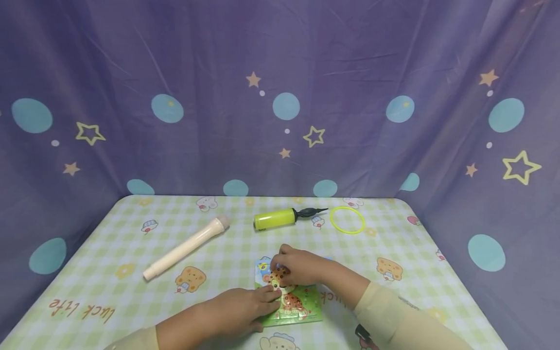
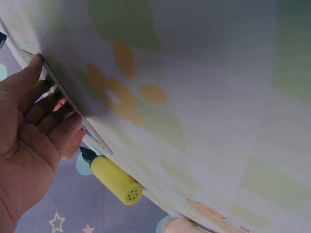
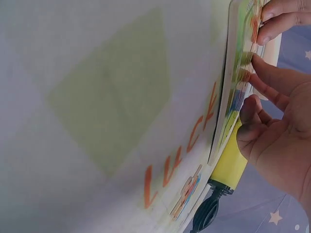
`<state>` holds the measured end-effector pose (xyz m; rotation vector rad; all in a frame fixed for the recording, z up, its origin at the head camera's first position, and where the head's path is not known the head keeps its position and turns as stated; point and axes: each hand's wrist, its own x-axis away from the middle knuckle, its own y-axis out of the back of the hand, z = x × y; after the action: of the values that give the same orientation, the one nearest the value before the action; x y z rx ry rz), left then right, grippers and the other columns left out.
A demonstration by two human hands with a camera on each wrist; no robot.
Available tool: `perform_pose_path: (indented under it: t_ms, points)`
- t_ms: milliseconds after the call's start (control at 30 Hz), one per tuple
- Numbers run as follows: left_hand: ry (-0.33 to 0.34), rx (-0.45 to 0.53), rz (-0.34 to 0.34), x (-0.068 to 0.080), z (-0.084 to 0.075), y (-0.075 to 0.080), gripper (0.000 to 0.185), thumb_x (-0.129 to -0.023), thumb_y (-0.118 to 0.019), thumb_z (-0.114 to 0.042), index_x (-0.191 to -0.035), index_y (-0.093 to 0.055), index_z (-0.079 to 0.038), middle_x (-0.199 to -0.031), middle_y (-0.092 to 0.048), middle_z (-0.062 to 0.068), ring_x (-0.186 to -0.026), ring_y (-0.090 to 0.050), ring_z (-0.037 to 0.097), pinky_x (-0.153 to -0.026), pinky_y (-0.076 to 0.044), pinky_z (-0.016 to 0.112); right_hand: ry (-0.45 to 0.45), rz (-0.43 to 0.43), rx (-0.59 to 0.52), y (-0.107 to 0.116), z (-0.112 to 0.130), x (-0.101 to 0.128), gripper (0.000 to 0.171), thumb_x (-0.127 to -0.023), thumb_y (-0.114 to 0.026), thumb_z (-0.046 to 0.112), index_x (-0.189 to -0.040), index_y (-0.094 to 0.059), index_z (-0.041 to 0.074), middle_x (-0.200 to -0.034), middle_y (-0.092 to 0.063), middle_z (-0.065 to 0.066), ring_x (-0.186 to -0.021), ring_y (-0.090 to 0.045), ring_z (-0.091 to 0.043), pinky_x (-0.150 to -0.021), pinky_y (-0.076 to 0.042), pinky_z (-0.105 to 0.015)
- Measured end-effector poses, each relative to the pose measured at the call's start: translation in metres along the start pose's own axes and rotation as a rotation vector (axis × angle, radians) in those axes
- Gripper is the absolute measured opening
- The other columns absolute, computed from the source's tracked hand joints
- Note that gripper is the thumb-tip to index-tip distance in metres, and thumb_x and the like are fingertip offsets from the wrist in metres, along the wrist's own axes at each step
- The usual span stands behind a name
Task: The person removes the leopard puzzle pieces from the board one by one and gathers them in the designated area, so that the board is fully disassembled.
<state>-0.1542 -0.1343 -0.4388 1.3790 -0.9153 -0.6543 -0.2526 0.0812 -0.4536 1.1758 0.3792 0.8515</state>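
A jigsaw puzzle board [image 1: 297, 318] with a spotted leopard on a green and blue background lies flat near the table's front edge. My left hand [image 1: 234, 311] rests at its left side, fingers laid over the picture and thumb by the lower left corner. From the right, my right hand [image 1: 302, 266] reaches over the upper part of the board. In the right wrist view its thumb and forefinger touch the board's face, while the other fingers bend inward. I cannot see any loose piece between those fingertips. Much of the puzzle's upper right is hidden under that hand.
Behind the board lies a yellow hand pump [image 1: 275, 219] with a black nozzle, with a yellow ring [image 1: 347, 220] to its right. A cream-coloured stick [image 1: 185, 248] with a rounded end lies at the left. Beside the right sleeve, a black and red object [image 1: 364, 335] is partly covered.
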Motion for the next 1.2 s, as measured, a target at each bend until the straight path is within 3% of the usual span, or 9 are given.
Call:
perform_pose_path:
  t_ms: [300, 567, 1000, 1200]
  points:
    - [0.016, 0.016, 0.005, -0.0007, 0.0016, -0.0002, 0.058, -0.092, -0.065, -0.04, -0.145, -0.049, -0.023, -0.155, -0.041, -0.002, -0.14, -0.043, 0.019, -0.097, -0.052, 0.029, 0.027, -0.053, 0.047, 0.0004, 0.001, -0.0002, 0.03, -0.088, -0.074, 0.029, -0.117, -0.065, 0.032, -0.104, -0.047, 0.01, -0.085, -0.045, -0.004, -0.075, -0.043, -0.02]
    - [0.013, 0.025, -0.002, -0.0003, 0.0024, 0.0006, 0.058, -0.092, -0.065, -0.038, -0.145, -0.05, -0.02, -0.155, -0.041, 0.0, -0.141, -0.042, 0.02, -0.099, -0.051, 0.03, -0.034, -0.016, -0.033, 0.002, 0.0042, 0.0017, 0.03, -0.091, -0.071, 0.026, -0.118, -0.062, 0.033, -0.108, -0.045, 0.009, -0.077, -0.051, -0.003, -0.069, -0.046, -0.021]
    - [0.017, 0.009, 0.029, -0.0011, 0.0005, -0.0015, 0.059, -0.092, -0.064, -0.04, -0.146, -0.049, -0.021, -0.155, -0.04, -0.002, -0.142, -0.04, 0.017, -0.099, -0.05, 0.027, -0.063, -0.023, -0.004, -0.0038, 0.0056, 0.002, 0.03, -0.09, -0.072, 0.026, -0.117, -0.061, 0.035, -0.11, -0.045, 0.01, -0.075, -0.051, -0.003, -0.066, -0.046, -0.021]
    - [0.025, 0.021, 0.041, -0.0007, 0.0006, -0.0014, 0.058, -0.092, -0.065, -0.04, -0.146, -0.049, -0.022, -0.156, -0.04, -0.003, -0.142, -0.04, 0.016, -0.096, -0.051, 0.026, -0.02, -0.065, 0.038, -0.0053, 0.0053, 0.0017, 0.03, -0.089, -0.074, 0.024, -0.114, -0.063, 0.033, -0.106, -0.049, 0.008, -0.075, -0.049, -0.002, -0.067, -0.045, -0.02]
